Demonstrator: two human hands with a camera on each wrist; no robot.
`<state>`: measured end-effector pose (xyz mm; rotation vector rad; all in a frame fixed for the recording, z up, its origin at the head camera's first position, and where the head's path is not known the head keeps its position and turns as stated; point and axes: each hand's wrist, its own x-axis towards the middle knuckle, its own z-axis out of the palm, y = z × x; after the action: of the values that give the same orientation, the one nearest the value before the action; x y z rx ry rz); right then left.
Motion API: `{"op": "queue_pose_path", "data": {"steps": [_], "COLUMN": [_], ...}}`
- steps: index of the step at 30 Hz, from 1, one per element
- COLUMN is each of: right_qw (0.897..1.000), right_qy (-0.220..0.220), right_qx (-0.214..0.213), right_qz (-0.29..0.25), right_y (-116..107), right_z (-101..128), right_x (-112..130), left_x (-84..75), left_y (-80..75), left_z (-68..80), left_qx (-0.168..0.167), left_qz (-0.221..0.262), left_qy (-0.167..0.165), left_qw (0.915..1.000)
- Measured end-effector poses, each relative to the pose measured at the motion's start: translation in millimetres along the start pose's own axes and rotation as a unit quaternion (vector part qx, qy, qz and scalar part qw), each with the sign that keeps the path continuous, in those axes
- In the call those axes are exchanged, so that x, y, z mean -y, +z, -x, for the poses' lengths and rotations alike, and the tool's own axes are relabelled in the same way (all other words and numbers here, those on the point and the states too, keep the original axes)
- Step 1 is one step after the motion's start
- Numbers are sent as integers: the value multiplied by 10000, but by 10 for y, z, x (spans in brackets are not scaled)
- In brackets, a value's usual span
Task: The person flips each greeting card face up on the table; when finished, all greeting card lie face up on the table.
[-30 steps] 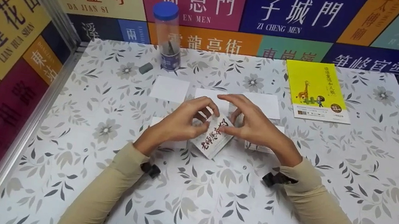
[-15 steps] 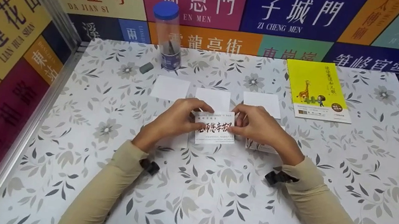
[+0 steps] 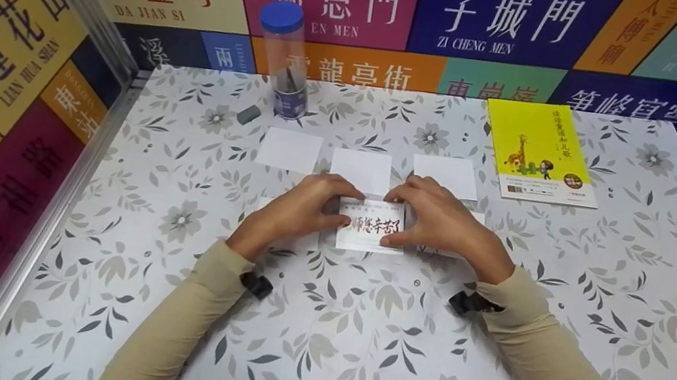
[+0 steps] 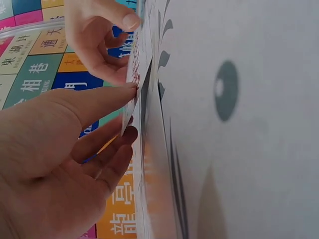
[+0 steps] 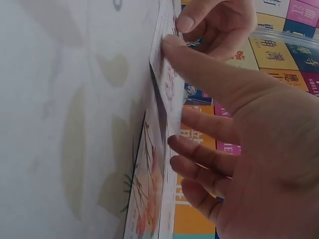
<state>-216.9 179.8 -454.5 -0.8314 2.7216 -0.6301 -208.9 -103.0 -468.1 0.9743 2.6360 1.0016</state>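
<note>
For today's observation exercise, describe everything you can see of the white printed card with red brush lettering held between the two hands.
The white printed card with red brush lettering is a small paper-like rectangle, face up, lying level just above the floral table. The left hand pinches its left edge and the right hand its right. It partly covers a plain white card.

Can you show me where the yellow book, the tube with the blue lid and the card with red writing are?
book (image 3: 537,145), head view, yellow cover
tube (image 3: 286,70), head view, clear wall
card (image 3: 371,224), head view, red writing
</note>
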Motion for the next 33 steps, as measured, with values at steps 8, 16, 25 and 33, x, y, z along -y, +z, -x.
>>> {"op": "queue_pose_path", "data": {"steps": [8, 16, 25, 33], "right_qw": [9995, 9997, 9996, 9993], "right_qy": [244, 154, 188, -233], "right_qx": [176, 152, 166, 20], "right_qz": [53, -94, -110, -301], "right_y": [-28, -22, -28, -15], "right_z": [15, -3, 6, -21], "right_x": [-23, -43, -43, 93], "left_x": [25, 40, 63, 115], "left_y": [-8, -14, -16, -102], "left_z": [14, 35, 30, 57], "left_qx": [346, 253, 347, 315], "left_qz": [-210, -100, -144, -169], "left_qy": [102, 321, 136, -25], "left_qw": [9991, 9991, 9992, 9994]}}
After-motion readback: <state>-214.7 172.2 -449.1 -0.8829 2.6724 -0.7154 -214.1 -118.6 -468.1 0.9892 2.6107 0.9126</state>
